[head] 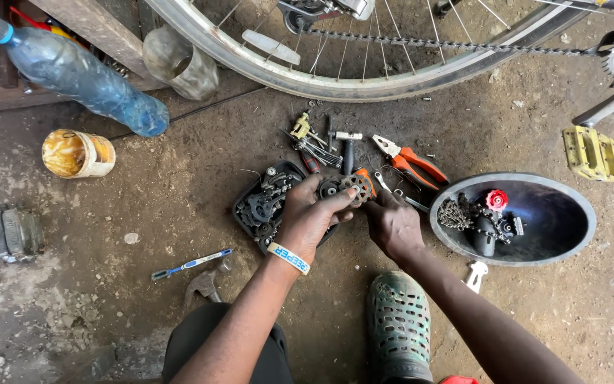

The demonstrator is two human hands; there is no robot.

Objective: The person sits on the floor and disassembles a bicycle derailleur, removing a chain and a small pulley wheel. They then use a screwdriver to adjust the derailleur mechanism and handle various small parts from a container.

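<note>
The person squats on a dirt floor beside a bicycle wheel. The left hand has its fingers closed around a small toothed part, a sprocket or pulley wheel with an orange piece at its side, and holds it just above a black tray of parts. The right hand comes in from the other side; its fingertips touch the same part, but it is hard to tell whether they pinch it or only steady it. Orange-handled pliers and a few small tools lie just behind the hands, and a dark round bowl with a chain and a red-capped piece stands to the right. To do this well, the left hand should probably keep the part firm and low over the tray, so that any loose small piece falls into it and not into the dirt.
</note>
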